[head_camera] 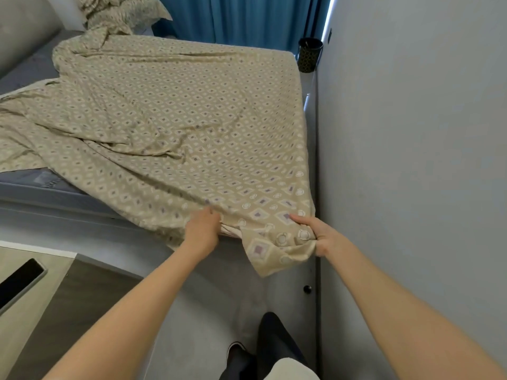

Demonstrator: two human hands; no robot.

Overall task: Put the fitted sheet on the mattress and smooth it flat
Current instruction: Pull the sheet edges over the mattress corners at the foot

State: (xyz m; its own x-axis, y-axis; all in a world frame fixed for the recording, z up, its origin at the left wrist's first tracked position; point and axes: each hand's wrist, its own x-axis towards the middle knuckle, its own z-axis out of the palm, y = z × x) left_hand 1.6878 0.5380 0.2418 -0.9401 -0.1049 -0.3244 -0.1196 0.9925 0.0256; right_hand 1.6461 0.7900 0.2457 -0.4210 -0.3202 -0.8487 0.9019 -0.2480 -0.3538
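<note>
**Item: fitted sheet, patterned beige.** Lies on the mattress, long axis running from the near corner beside the wall away and leftward toward the pillow. The wall side lies fairly flat. The left side is bunched in folds, with bare grey mattress showing beyond it at the near left and the far left. The near corner of the sheet hangs loose over the mattress's near right corner, not yet pulled under.

**Item: right hand.** At that corner, close to the wall. Its fingers are curled round a gathered wad of the sheet's corner, with the thumb laid along the top. It is the nearer hand to the corner to be fitted.

**Item: left hand.** On the near edge, left of the right hand, touching the sheet. Its fingertips are buried in a fold and blurred, so grip or plain press cannot be told.

**Relation governing the next move (judgement).** The loose corner sits between the hands and directly ahead of them, so it would need drawing down and toward the person.

**Also present.** Blue curtain, and a dark container at the far corner.
</note>
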